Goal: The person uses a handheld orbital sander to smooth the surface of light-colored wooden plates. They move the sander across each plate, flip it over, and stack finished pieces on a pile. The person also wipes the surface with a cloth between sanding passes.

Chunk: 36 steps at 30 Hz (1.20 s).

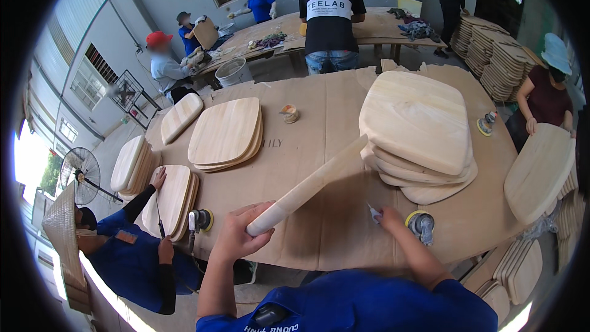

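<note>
My left hand (242, 231) is closed around the near end of a pale wooden panel (310, 185). The panel is seen nearly edge-on, tilted up from the cardboard, its far end close to a stack of wooden panels (415, 126). My right hand (391, 217) is closed on a small white object with a thin pointed tip (373, 214), low over the cardboard; its exact kind is too small to tell. Just right of that hand sits an orbital sander (420, 227) with a yellow pad.
Brown cardboard (295, 123) covers the table. More panel stacks (226, 132) stand at left, near a small tub (289, 113) and another sander (200, 221). A co-worker in a conical hat (61, 233) works at left; another person (547, 98) handles a panel at right.
</note>
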Each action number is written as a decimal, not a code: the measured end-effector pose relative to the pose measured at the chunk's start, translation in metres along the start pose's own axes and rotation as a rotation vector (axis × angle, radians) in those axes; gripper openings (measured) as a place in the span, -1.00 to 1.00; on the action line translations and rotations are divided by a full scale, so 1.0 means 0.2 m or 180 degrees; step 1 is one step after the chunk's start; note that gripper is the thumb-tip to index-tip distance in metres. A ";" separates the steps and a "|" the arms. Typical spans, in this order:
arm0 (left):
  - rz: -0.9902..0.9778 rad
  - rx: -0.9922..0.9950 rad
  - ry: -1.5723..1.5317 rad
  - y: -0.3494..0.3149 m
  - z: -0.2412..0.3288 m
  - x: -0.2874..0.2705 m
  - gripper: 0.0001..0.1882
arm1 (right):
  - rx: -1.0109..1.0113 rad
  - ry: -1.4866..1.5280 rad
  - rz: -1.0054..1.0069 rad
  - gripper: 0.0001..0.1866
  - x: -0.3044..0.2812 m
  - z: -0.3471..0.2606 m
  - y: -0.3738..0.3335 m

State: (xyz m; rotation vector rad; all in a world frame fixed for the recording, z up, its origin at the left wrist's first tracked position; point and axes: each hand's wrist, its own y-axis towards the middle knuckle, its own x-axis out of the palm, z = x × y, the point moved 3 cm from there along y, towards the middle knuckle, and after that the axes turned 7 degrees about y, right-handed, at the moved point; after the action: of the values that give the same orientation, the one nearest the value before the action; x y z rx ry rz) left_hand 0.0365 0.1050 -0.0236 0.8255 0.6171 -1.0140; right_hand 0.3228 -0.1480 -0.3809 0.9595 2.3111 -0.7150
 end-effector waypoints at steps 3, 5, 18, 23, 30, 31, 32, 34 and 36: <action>-0.0136 -0.0163 0.0170 -0.10 0.00 0.01 -0.49 | -0.0199 -0.0323 -0.0156 -0.64 0.05 0.01 -0.01; -0.0086 -0.0172 0.0565 -0.16 0.00 0.00 -0.50 | 0.0099 0.0141 -0.0121 -0.65 0.06 0.06 -0.01; -0.0157 0.0423 0.1257 -0.50 0.04 0.10 -0.54 | 0.0372 0.2608 0.1207 -0.73 -0.24 0.13 -0.32; -0.0235 0.0325 0.1448 -0.54 0.08 0.09 -0.54 | -0.1243 0.2720 0.1475 -0.72 -0.35 -0.38 -0.24; -0.0498 0.0440 0.1494 -0.53 0.11 0.12 -0.44 | -0.1418 0.3756 0.1153 -0.71 -0.14 -0.59 -0.08; -0.0629 0.0465 0.1422 -0.52 0.08 0.16 -0.44 | -0.1515 0.3483 0.1132 -0.72 -0.12 -0.57 0.00; -0.0820 0.0409 0.1370 -0.51 0.06 0.21 -0.44 | -0.1362 0.3187 0.1107 -0.73 -0.07 -0.55 0.08; -0.0933 0.0719 0.1603 -0.47 0.00 0.41 -0.47 | -0.1322 0.2935 0.0914 -0.75 0.02 -0.55 0.23; -0.1029 0.0890 0.1903 -0.44 -0.08 0.60 -0.48 | -0.1617 0.2447 0.0669 -0.76 0.11 -0.55 0.26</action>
State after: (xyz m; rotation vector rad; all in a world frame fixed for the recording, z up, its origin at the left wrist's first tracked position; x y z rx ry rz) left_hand 0.0047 0.0361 -0.1527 1.3248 1.1623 -1.1638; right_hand 0.3199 -0.0352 -0.3290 1.3410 2.7357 0.4064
